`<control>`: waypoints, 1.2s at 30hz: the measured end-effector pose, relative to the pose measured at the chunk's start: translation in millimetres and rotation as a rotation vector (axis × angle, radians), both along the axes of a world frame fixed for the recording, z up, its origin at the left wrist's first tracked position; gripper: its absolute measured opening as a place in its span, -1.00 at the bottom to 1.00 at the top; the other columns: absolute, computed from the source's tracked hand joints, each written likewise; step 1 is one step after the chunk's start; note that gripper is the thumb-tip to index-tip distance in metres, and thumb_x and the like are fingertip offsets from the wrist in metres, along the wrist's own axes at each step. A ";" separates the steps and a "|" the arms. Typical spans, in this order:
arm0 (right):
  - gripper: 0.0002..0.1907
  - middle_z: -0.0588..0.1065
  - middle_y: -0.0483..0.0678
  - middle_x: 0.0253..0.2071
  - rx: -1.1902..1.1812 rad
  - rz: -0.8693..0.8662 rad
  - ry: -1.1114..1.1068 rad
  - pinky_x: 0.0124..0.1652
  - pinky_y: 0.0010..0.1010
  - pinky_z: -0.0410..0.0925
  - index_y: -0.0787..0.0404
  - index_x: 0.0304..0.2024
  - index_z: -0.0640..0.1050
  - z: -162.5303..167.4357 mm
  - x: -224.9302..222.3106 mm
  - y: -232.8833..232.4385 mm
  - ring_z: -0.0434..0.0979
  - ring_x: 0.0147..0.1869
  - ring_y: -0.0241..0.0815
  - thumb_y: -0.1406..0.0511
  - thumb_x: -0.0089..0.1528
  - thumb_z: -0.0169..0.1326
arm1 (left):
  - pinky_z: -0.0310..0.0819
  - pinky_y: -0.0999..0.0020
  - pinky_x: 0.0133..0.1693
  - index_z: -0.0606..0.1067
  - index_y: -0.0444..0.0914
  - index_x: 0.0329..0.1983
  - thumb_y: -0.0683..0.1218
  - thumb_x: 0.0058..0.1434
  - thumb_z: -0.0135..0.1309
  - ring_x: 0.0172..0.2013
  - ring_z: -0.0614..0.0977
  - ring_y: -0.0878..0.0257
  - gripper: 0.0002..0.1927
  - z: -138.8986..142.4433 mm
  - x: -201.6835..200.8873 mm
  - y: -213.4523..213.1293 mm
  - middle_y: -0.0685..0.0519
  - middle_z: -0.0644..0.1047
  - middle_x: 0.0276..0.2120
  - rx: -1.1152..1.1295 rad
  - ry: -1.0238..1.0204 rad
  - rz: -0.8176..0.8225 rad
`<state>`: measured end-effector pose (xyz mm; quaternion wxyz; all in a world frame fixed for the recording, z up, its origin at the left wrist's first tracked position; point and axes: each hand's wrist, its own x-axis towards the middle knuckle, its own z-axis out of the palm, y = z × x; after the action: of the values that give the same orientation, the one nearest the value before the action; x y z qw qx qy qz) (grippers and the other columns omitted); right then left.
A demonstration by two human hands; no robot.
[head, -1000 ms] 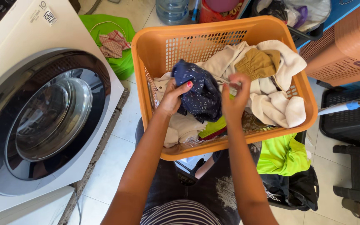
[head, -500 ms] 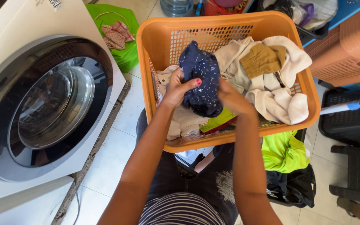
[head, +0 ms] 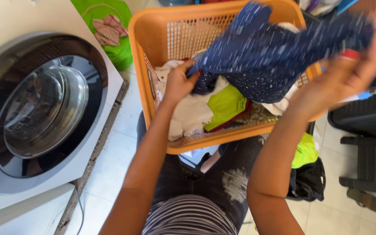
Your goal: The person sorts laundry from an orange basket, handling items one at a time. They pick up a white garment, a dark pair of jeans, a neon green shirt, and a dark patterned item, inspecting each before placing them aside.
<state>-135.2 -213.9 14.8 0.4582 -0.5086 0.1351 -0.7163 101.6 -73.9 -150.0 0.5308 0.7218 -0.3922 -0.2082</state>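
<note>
An orange plastic laundry basket (head: 153,48) rests on my lap, filled with clothes. Both hands hold a dark blue garment with small white dots (head: 275,52), spread wide and lifted above the basket. My left hand (head: 177,82) grips its lower left end down inside the basket. My right hand (head: 344,74), blurred, holds the other end up at the right. Below the garment lie a white cloth (head: 192,113) and a lime green cloth (head: 225,106).
A white front-loading washing machine (head: 40,113) with its round glass door shut stands at my left. A green tub (head: 118,26) with a striped cloth sits behind it. Black plastic crates (head: 370,148) and a black bag (head: 307,180) are at the right.
The blue dotted garment was bunched in both hands over the basket. Now it is pulled out and spread wide, my right hand having swung up and to the right.
</note>
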 end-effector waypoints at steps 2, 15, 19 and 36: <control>-0.21 0.42 -0.10 0.30 0.123 -0.033 0.319 0.06 -0.49 0.58 0.18 0.47 0.25 -15.4 16.7 4.8 0.57 0.19 -0.31 0.51 0.21 0.18 | 0.47 0.39 0.12 0.50 -0.31 0.28 -0.11 0.34 0.16 0.03 0.62 0.21 -0.56 -2.3 1.5 -1.9 -0.06 0.60 0.04 -0.387 0.518 -0.187; -0.91 0.44 -0.18 -0.17 0.237 0.230 0.299 0.01 -0.52 0.32 0.28 -0.10 0.49 -95.4 46.3 3.4 0.39 -0.08 -0.36 0.36 0.42 0.10 | 0.46 0.20 -0.08 0.49 -0.26 0.12 -0.01 0.20 0.33 -0.20 0.69 0.10 -0.53 37.6 -19.3 14.4 -0.06 0.61 -0.23 0.153 -0.223 -0.090; -0.68 0.28 0.23 0.08 -0.359 -0.369 0.938 0.13 -0.20 0.18 0.36 0.06 0.45 -49.1 33.7 24.9 0.26 0.13 0.08 0.35 0.32 0.20 | 0.49 0.29 -0.16 0.46 -0.32 0.14 -0.12 0.32 0.18 -0.26 0.60 0.27 -0.64 17.1 -23.1 2.7 -0.02 0.61 -0.28 -0.038 0.113 -0.055; -0.81 0.46 0.08 -0.11 -0.415 -0.253 1.023 -0.15 -0.18 0.39 0.27 -0.16 0.44 -71.0 63.1 54.0 0.49 -0.04 0.11 0.51 0.19 0.12 | 0.45 0.26 -0.30 0.50 -0.26 0.20 0.00 0.31 0.22 -0.45 0.55 0.20 -0.56 36.2 -29.4 3.2 -0.09 0.61 -0.40 0.117 0.122 -0.019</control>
<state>-72.2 -160.0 -56.3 0.1353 -0.8502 0.2561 -0.4396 72.1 -70.7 -113.8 0.5085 0.7338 -0.3532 -0.2795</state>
